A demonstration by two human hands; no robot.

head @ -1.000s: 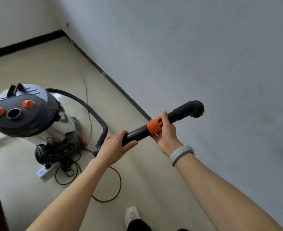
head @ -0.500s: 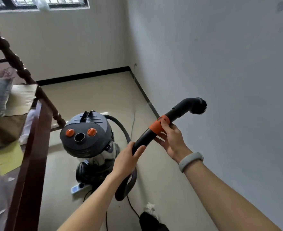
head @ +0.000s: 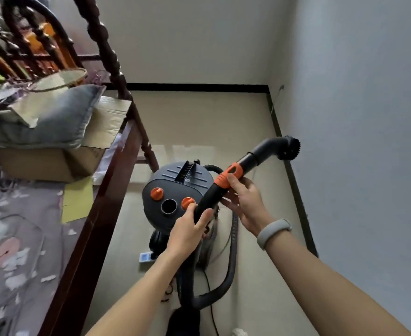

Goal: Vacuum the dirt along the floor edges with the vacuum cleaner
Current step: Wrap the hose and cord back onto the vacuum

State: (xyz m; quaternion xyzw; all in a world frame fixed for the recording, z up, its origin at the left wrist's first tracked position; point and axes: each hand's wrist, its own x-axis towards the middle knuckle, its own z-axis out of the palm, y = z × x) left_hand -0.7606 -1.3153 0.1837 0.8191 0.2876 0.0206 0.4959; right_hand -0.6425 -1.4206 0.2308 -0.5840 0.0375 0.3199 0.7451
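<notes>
Soft, even daylight fills the room, moderately bright, without hard shadows. A pale reflection of light lies on the glossy floor (head: 187, 151) just behind the vacuum cleaner (head: 175, 195), and a faint sheen runs along the dark wooden bed rail (head: 107, 190). The white wall (head: 369, 117) on the right reads flat and slightly bluish. Wide-angle distortion bends the bedpost (head: 110, 52) and the black baseboard (head: 294, 185) into leaning curves toward the edges. The picture is soft overall, with compression smear; the bedding (head: 13, 238) at lower left and the headboard (head: 30, 44) at upper left are blurred.
</notes>
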